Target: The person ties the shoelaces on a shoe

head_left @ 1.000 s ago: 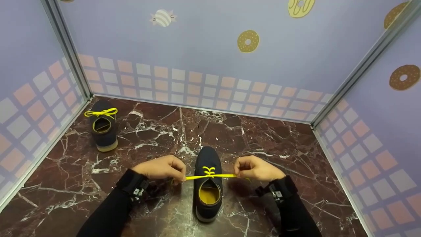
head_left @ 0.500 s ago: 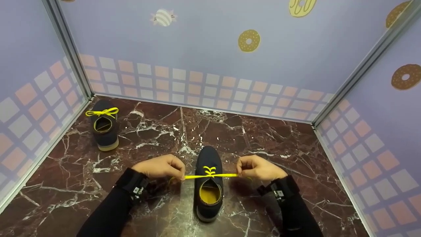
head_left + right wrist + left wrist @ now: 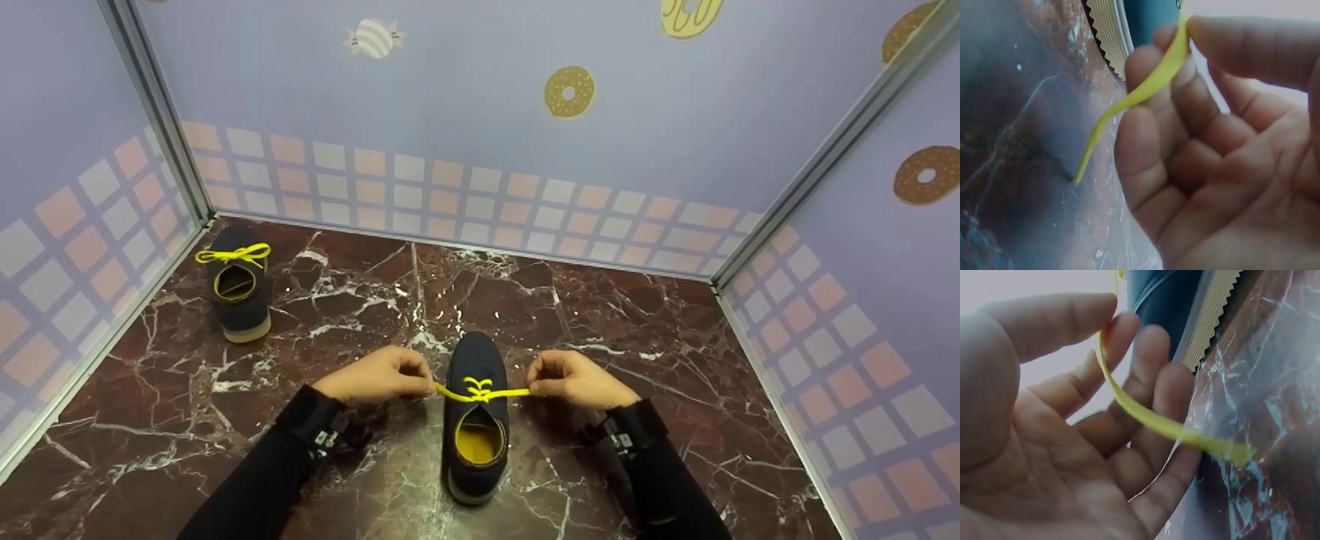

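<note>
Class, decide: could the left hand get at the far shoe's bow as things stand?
Probably not yet: the left hand pinches the lace of the near shoe, though only floor seemingly lies between it and the bow.

Free room and obstacles about the near shoe point(image 3: 478, 418). The yellow lace point(image 3: 482, 394), pinched at either side by the left hand point(image 3: 382, 375) and the right hand point(image 3: 576, 379), barred the narrow gaps between fingertips and upper. Its loose ends, seen in the wrist views, trailed past the fingers over the floor point(image 3: 622, 322). Beyond the toe, open floor reached to the back wall point(image 3: 465, 112), allowing passage from the front. Behind the hands, room remained between the heel and each sleeve point(image 3: 255, 472). The far shoe point(image 3: 244, 315) obstructed the back left corner, near the left wall point(image 3: 60, 150); the right wall point(image 3: 862, 315) stood well apart from the right hand.
</note>
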